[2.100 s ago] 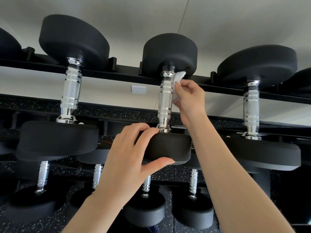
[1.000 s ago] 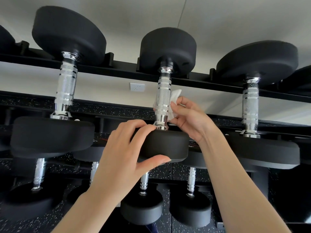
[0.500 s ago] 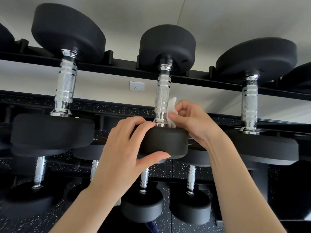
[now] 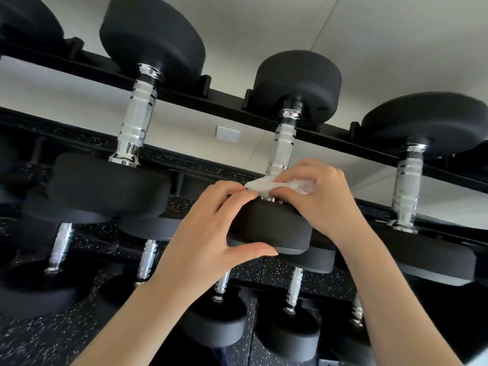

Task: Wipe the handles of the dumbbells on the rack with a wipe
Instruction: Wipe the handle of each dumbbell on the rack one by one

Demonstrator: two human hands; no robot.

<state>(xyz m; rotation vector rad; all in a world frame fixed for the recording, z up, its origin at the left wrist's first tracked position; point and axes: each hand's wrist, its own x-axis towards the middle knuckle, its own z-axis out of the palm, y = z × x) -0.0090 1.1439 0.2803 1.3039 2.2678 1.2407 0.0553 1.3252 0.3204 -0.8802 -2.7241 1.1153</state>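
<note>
A black rack (image 4: pixel 184 97) holds dumbbells before a pale wall. The left hand (image 4: pixel 208 231) grips the middle dumbbell (image 4: pixel 274 228)'s near head; the right hand (image 4: pixel 320 196) pinches the wipe (image 4: pixel 266 186) at the handle (image 4: pixel 282 146)'s near end.

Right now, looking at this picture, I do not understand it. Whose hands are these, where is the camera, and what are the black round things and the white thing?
There is no machine here. A person wears a camera on the head, so the one view looks forward and down at their own two bare hands.

The black round things are the ends of dumbbells, resting on a black rack. Each has a shiny metal handle between its ends. More dumbbells sit on a lower row.

The left hand grips the near end of the middle dumbbell, thumb below and fingers on top. The right hand pinches a white wipe against the bottom of that dumbbell's handle; the left fingertips reach the wipe's edge too. On the wall behind is a white socket.
</note>
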